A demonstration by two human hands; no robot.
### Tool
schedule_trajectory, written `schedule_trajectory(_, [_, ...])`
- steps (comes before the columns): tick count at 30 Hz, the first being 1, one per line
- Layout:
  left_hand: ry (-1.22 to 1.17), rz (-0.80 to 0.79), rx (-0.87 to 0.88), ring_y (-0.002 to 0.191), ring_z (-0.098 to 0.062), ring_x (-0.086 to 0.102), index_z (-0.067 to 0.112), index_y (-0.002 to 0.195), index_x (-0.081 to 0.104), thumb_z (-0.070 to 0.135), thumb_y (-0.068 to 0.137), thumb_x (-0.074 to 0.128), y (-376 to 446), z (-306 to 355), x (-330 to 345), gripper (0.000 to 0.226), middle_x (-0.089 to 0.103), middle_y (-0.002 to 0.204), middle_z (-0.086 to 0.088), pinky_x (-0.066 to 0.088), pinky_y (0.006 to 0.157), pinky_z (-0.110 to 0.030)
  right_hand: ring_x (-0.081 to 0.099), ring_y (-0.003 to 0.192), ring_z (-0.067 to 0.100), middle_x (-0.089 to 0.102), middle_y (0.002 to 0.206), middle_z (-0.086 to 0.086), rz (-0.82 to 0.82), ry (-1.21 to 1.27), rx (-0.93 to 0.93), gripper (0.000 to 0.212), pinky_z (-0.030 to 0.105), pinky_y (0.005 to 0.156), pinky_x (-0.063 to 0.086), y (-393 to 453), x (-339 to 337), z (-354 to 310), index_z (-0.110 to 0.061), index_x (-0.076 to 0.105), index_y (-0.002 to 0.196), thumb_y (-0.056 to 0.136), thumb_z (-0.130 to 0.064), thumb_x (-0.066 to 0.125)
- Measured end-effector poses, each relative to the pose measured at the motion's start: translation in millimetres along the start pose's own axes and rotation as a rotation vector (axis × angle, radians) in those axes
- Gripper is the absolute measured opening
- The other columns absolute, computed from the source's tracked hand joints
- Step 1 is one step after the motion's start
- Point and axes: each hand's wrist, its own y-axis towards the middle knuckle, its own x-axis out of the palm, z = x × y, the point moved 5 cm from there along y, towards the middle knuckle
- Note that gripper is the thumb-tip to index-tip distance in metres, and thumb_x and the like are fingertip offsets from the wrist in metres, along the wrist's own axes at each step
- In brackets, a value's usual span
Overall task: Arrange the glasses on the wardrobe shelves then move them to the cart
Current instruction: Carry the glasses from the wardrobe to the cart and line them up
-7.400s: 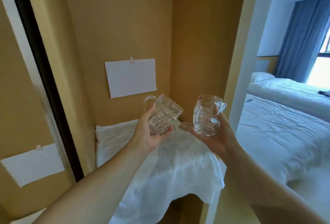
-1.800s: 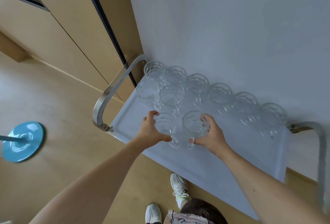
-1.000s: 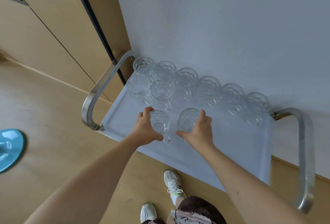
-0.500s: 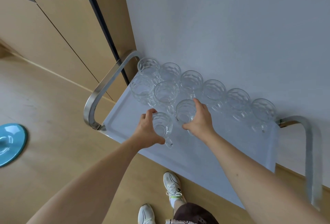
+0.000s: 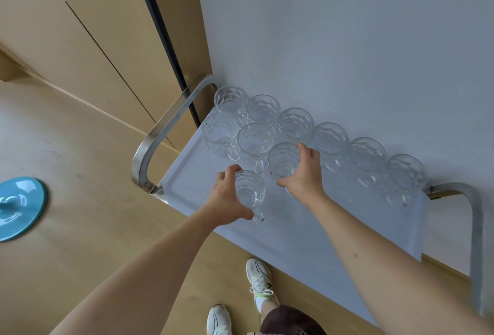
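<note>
Both grips on mugs, white cart, wooden floor

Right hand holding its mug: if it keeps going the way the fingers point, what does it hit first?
Likely the back-row mug by the wall; the right hand has fingertips almost at its rim, though depth is unclear.

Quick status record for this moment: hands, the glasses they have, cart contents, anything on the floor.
left hand: grips clear faceted glass mug, standing near the cart's front edge
right hand: grips second clear glass mug, in the second row
pale blue cart top: ten glass mugs in all, six along the wall
floor: round blue stand base
</note>
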Motion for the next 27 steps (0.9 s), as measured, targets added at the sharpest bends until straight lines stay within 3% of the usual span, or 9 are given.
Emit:
schedule_trajectory(3, [0.011,0.005,-0.002,0.112,-0.022,0.049,0.039,0.136,0.027,0.021,0.049,0.092,-1,0,0,0.11,0.035,0.131,0.004,0.045,0.06,-0.016,0.047,0.129,0.025,0.037,0.146,0.007,0.014,-0.025,-0.017,0.112,0.028,0.099,0.041,6,-4,0,-0.015,0.038,0.152,0.056,-0.009,0.095])
schedule_trajectory(5, [0.011,0.002,-0.005,0.113,-0.021,0.049,0.039,0.137,0.027,0.021,0.05,0.092,-1,0,0,0.11,0.034,0.131,0.004,0.044,0.06,-0.016,0.042,0.136,0.029,0.039,0.151,0.007,0.029,-0.065,-0.026,0.113,0.035,0.109,0.038,7,-7,-1,-0.016,0.036,0.154,0.057,-0.013,0.096])
schedule_trajectory(10, [0.007,0.003,-0.024,0.114,-0.022,0.05,0.041,0.135,0.025,0.024,0.049,0.093,-4,3,0,0.111,0.034,0.13,0.004,0.042,0.062,-0.014,0.032,0.143,0.031,0.032,0.158,0.009,0.031,-0.099,-0.026,0.12,0.039,0.117,0.031,-2,-11,-3,-0.019,0.026,0.158,0.06,-0.021,0.097])
schedule_trajectory(13, [0.005,0.004,-0.037,0.114,-0.023,0.049,0.037,0.138,0.025,0.023,0.048,0.097,-5,5,-2,0.115,0.034,0.129,0.003,0.045,0.065,-0.018,0.037,0.138,0.031,0.042,0.149,0.011,0.145,-0.083,-0.103,0.102,0.036,0.116,0.028,-22,-17,-14,-0.014,0.04,0.152,0.065,-0.021,0.093])
schedule_trajectory(17, [-0.096,-0.066,-0.089,0.122,-0.025,0.044,0.034,0.141,0.025,0.014,0.052,0.099,-10,7,-4,0.116,0.033,0.135,0.001,0.051,0.094,-0.039,0.052,0.118,0.033,0.059,0.126,0.009,0.251,-0.028,-0.338,0.065,0.037,0.103,0.042,-60,-16,-35,-0.009,0.063,0.129,0.069,-0.011,0.088])
schedule_trajectory(20, [-0.178,-0.143,-0.121,0.128,-0.026,0.044,0.035,0.146,0.024,0.001,0.061,0.09,-15,3,-14,0.113,0.038,0.142,0.0,0.048,0.097,-0.038,0.049,0.121,0.031,0.056,0.129,0.008,0.131,-0.097,-0.416,0.066,0.04,0.102,0.045,-77,4,-43,-0.01,0.061,0.133,0.073,-0.017,0.087])
schedule_trajectory(24, [-0.126,-0.091,-0.103,0.125,-0.018,0.038,0.034,0.149,0.03,-0.006,0.069,0.08,-24,-2,-30,0.103,0.036,0.15,0.0,0.044,0.088,-0.033,0.03,0.142,0.03,0.036,0.153,0.008,-0.17,-0.261,-0.313,0.093,0.04,0.115,0.033,-79,43,-41,-0.02,0.03,0.157,0.081,-0.042,0.08])
schedule_trajectory(27, [-0.09,-0.005,-0.098,0.137,-0.024,0.038,0.032,0.149,0.035,-0.003,0.073,0.079,-30,-5,-38,0.094,0.037,0.152,-0.002,0.047,0.102,-0.042,0.03,0.143,0.034,0.027,0.158,0.01,-0.304,-0.257,-0.242,0.108,0.045,0.114,0.035,-77,61,-44,-0.025,0.014,0.16,0.079,-0.047,0.081])
